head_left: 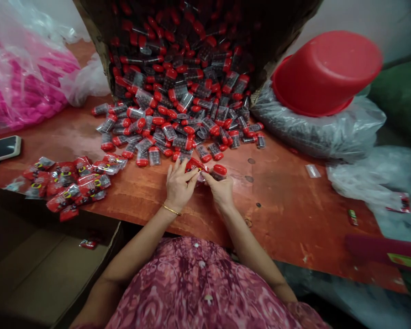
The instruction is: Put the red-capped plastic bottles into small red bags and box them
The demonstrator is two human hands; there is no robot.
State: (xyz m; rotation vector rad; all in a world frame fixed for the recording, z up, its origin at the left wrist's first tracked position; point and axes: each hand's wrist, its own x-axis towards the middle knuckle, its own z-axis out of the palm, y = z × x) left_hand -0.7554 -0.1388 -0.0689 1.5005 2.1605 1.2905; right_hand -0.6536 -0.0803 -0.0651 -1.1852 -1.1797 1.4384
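My left hand (180, 185), with a thin gold bangle at its wrist, is closed on the edge of a small red printed plastic packet (194, 164). At the packet's other side, the thumb and finger of my right hand (222, 189) pinch its clear edge. Tucked in my right hand is a clear container with a red cap (219, 171). Just beyond both hands lies a heap of similar red-capped clear containers (169, 131), spilling from a dark carton (281, 41). Filled red packets (68, 178) are piled to the left.
A cardboard box (30, 274) stands below the table's left edge. A phone (3, 148) and a bag of pink pieces (27, 87) are at left. At right, a red bucket (329, 68) sits upside down on a filled plastic bag (315, 135). Clear plastic (373, 173) lies nearby.
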